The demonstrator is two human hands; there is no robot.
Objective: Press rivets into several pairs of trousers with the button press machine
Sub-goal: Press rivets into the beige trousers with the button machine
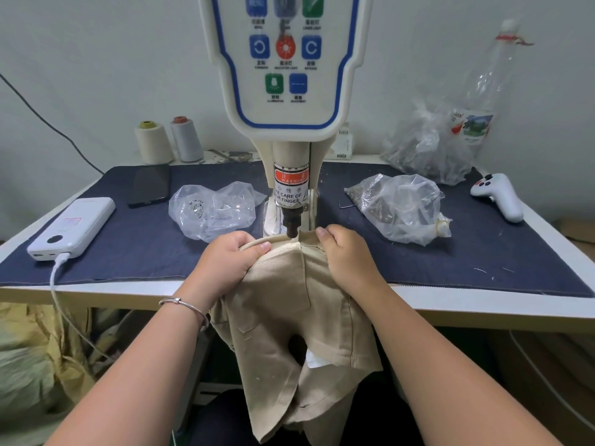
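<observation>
Beige trousers (299,317) hang off the counter (483,302) edge, waistband under the press head (292,225)

Left hand (230,262) and right hand (346,255) each pinch the waistband, one on either side of the punch, fingers curled into the cloth. The fabric looks soft, light and floppy, so gripping close beside the punch seems wisest to keep it flat. One pair of trousers shows; three plastic bags (402,209), two thread cones (154,143)
</observation>
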